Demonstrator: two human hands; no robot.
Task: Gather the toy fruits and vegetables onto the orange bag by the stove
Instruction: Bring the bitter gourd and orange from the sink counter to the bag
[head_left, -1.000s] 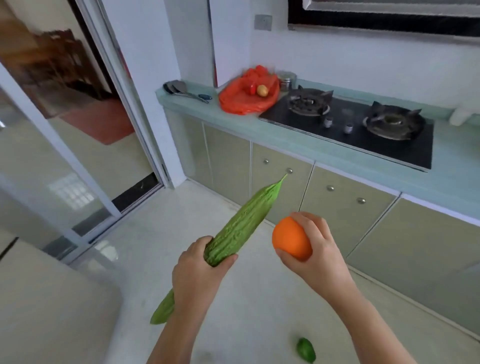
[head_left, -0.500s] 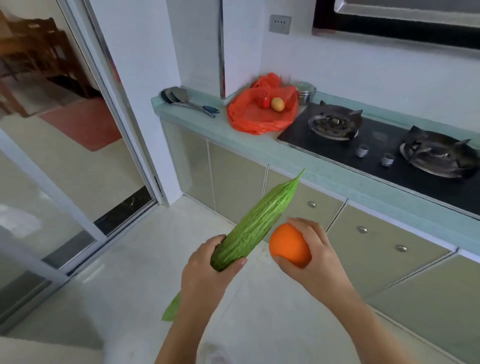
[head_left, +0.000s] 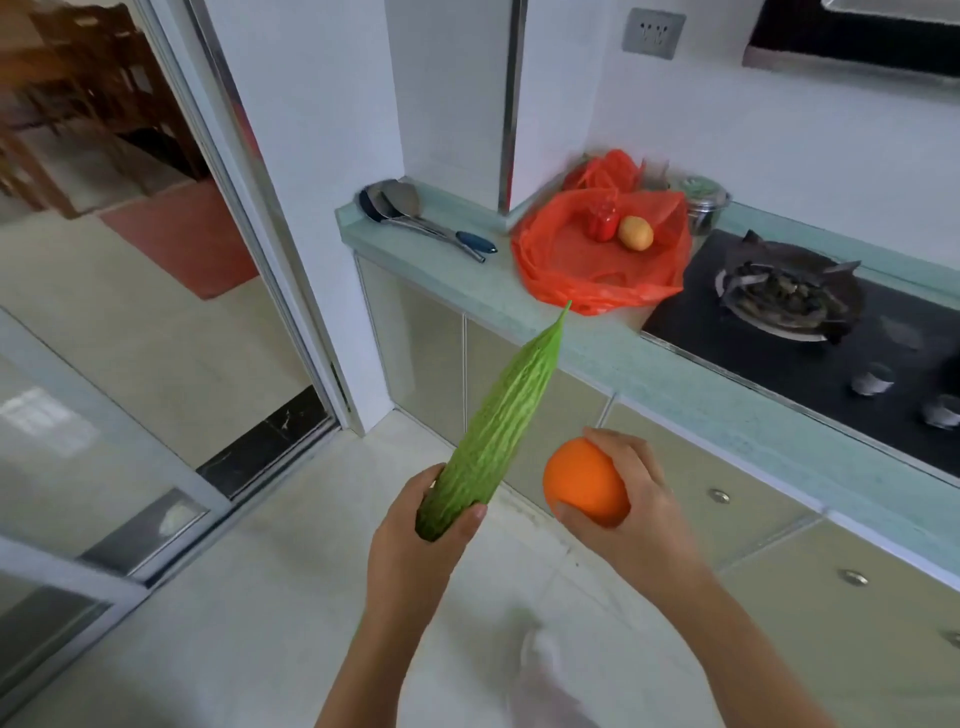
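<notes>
My left hand (head_left: 415, 540) grips the lower end of a long green bitter gourd (head_left: 504, 421), whose tip points up toward the counter. My right hand (head_left: 628, 514) holds a toy orange (head_left: 584, 480) beside it. Both hands hang over the floor in front of the cabinets. The orange bag (head_left: 566, 260) lies spread on the counter left of the stove (head_left: 810, 322). On the bag sit a red toy pepper (head_left: 602, 223) and a yellowish round toy (head_left: 635, 232).
Metal ladles (head_left: 415, 213) lie on the counter's left end. A steel pot (head_left: 702, 200) stands behind the bag. Cabinet doors (head_left: 519, 374) run below the teal counter (head_left: 675, 384). A sliding glass door (head_left: 93, 415) stands at the left. A wall corner (head_left: 332, 208) juts beside the counter.
The view has closed in on the counter, so the bag and stove look larger and nearer. Both hands keep the same grip. The green item on the floor has left the view.
</notes>
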